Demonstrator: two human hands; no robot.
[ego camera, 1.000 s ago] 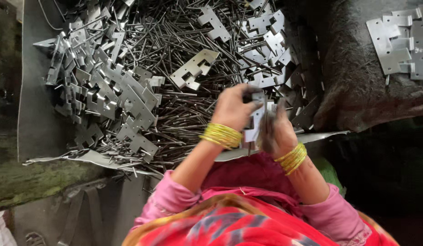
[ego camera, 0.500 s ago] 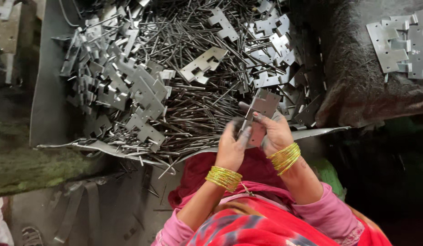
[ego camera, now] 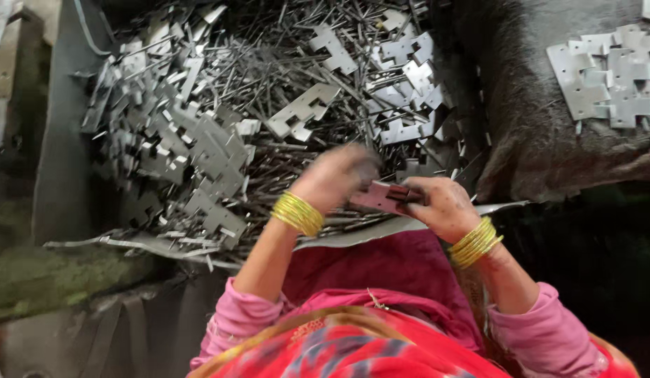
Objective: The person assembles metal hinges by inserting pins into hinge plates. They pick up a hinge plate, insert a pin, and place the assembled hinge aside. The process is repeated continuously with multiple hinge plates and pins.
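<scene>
My right hand (ego camera: 442,204) grips a flat grey metal plate (ego camera: 378,198) by its right end, just above my lap. My left hand (ego camera: 333,175) is blurred, its fingers closed over the plate's left end. Both wrists carry yellow bangles. Right behind the hands lies a big heap of thin metal pins (ego camera: 297,77), mixed with notched metal plates (ego camera: 199,150). Whether the left hand also holds a pin is hidden by blur.
A grey metal sheet (ego camera: 55,168) lies under the heap, its torn front edge just before my knees. A dark sack (ego camera: 528,126) at the right carries a small stack of joined plates (ego camera: 608,77). Mossy ground shows at lower left.
Both hands dropped from the heap toward my lap. The plate, held upright before, now lies flat between them. The left hand moved leftward and is blurred.
</scene>
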